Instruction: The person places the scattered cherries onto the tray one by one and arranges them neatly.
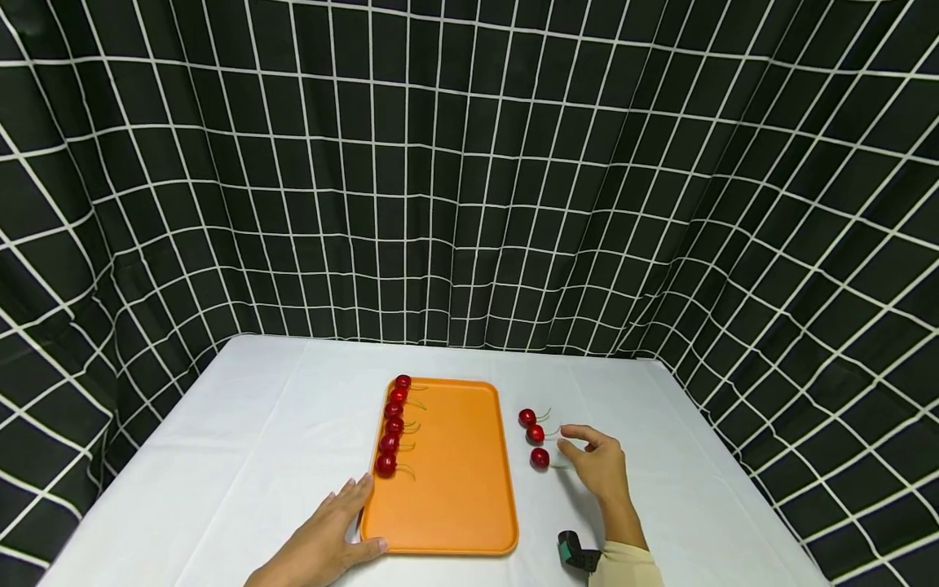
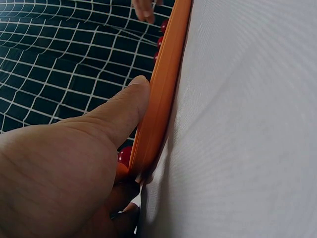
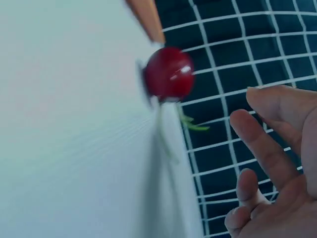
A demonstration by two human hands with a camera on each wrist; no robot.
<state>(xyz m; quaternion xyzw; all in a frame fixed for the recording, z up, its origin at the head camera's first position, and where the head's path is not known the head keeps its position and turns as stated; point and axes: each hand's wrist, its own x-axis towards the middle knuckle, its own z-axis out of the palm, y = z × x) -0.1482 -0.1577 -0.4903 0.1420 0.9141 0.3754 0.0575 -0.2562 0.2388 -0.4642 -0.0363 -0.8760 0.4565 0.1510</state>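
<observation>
My left hand (image 1: 328,531) rests at the near-left corner of an orange tray (image 1: 447,489). Its thumb (image 2: 126,104) lies straight against the near rim, with the other fingers along the left side. Several red cherries (image 1: 394,425) with green stems form a column down the tray's left edge, stems pointing right. To the right of the tray, three more cherries (image 1: 540,458) lie on the white cloth. Just right of these hovers my right hand (image 1: 600,466), thumb and index finger apart, holding nothing. A cherry (image 3: 169,74) appears large in the right wrist view, apart from the fingertips.
A white cloth (image 1: 242,424) covers the table. Black curtains with a white grid (image 1: 455,163) stand behind and on both sides. A dark strap with a small device (image 1: 575,552) is on the right wrist, beside a beige sleeve (image 1: 626,567).
</observation>
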